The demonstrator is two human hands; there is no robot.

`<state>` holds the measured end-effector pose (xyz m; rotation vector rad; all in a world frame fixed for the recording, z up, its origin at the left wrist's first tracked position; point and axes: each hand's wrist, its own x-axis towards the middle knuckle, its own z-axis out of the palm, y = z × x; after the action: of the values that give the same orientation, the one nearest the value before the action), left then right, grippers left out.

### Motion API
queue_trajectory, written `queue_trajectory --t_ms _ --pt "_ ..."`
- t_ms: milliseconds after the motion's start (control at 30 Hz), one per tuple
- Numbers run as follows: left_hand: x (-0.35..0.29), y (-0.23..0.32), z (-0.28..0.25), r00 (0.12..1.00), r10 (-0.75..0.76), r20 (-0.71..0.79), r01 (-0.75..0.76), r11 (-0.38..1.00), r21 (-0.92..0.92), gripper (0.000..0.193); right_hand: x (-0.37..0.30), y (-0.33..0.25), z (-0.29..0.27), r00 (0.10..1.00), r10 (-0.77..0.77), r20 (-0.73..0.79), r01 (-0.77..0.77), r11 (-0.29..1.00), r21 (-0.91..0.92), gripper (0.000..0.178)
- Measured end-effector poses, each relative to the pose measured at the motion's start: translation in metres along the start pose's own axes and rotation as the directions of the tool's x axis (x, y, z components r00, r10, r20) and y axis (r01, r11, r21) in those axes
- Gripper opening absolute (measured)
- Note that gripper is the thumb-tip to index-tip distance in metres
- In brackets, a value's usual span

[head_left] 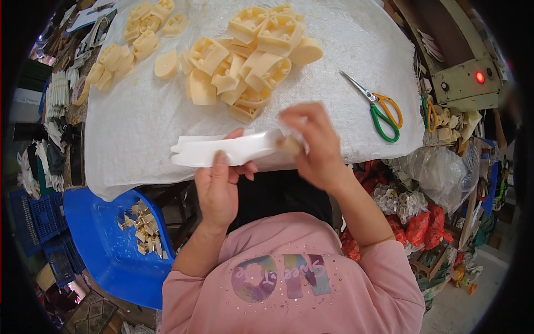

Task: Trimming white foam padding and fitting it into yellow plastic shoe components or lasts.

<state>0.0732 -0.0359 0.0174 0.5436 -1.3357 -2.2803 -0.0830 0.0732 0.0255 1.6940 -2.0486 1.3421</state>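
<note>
Your left hand (218,186) grips white plastic sleeve (222,150); right hand (311,142) pinches cream part (290,146) at its right end. Scissors (381,108) far right on bench (139,122).

A single head-worn fisheye view looks steeply down from above the person's chest, facing forward over the table (139,128), whose straight edges bow toward the dark round rim. It sits close: the left hand (218,186) and right hand (311,142) fill the centre, with the pink sleeves entering from the lower edge. The blue bin (105,245) lies low at left.
</note>
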Motion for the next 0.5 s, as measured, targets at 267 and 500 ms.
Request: queue_trajectory --t_ms 267,500 --pt "0.036 0.003 0.012 0.953 0.288 -0.094 -0.302 0.923 -0.236 0.058 0.035 0.022 0.048 0.937 0.008 -0.349 -0.120 0.946 -0.300 0.053" --pt "0.044 -0.001 0.025 0.968 0.240 -0.071 -0.250 0.932 -0.263 0.057 0.022 0.040 0.042 0.955 0.050 -0.293 -0.082 0.992 -0.099 0.066"
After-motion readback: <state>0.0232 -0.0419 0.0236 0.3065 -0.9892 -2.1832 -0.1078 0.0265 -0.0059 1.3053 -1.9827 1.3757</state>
